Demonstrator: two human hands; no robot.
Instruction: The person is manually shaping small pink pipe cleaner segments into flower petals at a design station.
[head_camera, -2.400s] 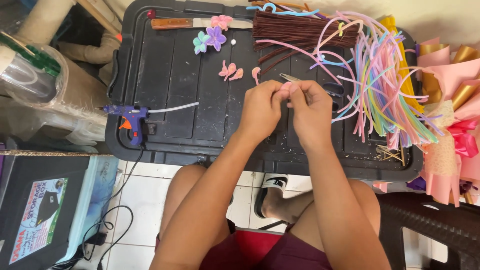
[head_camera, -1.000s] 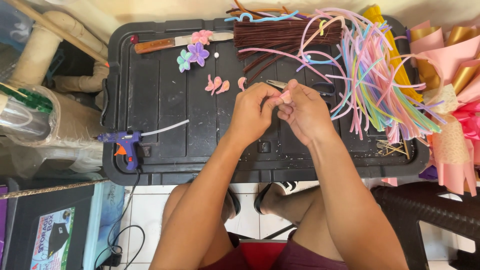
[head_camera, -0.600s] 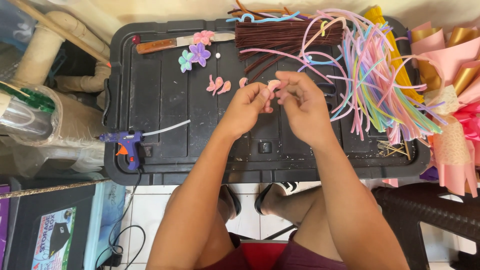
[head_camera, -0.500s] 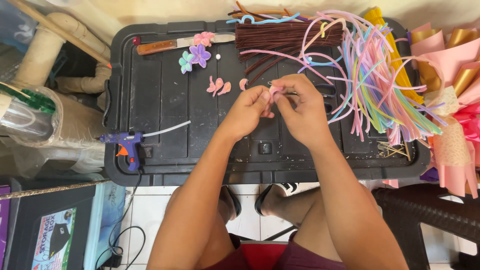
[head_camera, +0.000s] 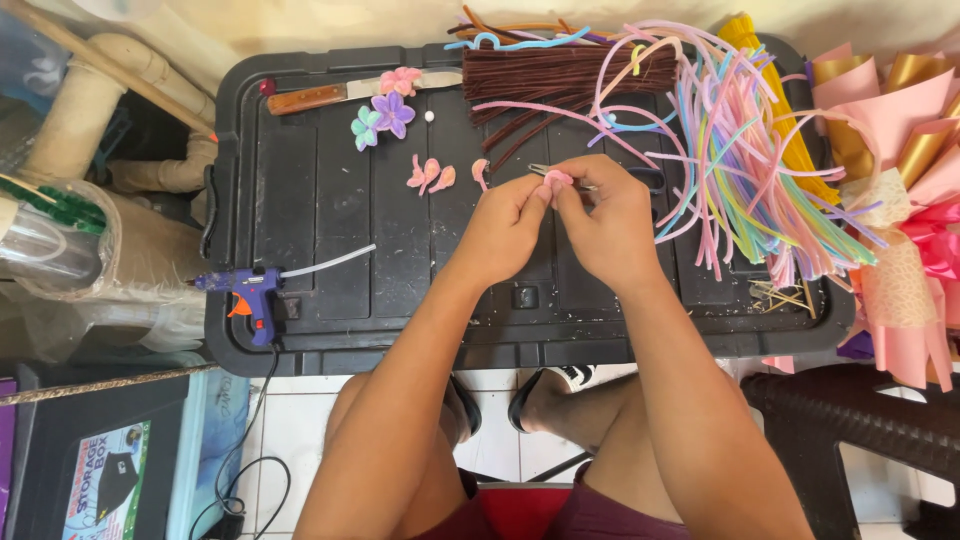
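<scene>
My left hand (head_camera: 505, 228) and my right hand (head_camera: 604, 222) meet over the middle of a black plastic lid (head_camera: 320, 190). Together their fingertips pinch a small pink pipe-cleaner petal (head_camera: 556, 179). Thin metal scissors (head_camera: 540, 170) lie just beyond my fingers, partly hidden. Finished pink petals (head_camera: 430, 175) lie left of my hands. Farther left sit a purple flower (head_camera: 392, 112), a green flower (head_camera: 365, 128) and a pink flower (head_camera: 402, 80).
A blue glue gun (head_camera: 248, 291) with a glue stick lies at the lid's left front. A wooden-handled knife (head_camera: 325, 95) rests at the back. Brown pipe cleaners (head_camera: 560, 72) and pastel ones (head_camera: 740, 160) spread to the right, beside pink and gold wrapping paper (head_camera: 900, 150).
My hands have shifted slightly up and stayed together, working the pink petal between the fingertips. The view has moved a little leftward since the earliest frame.
</scene>
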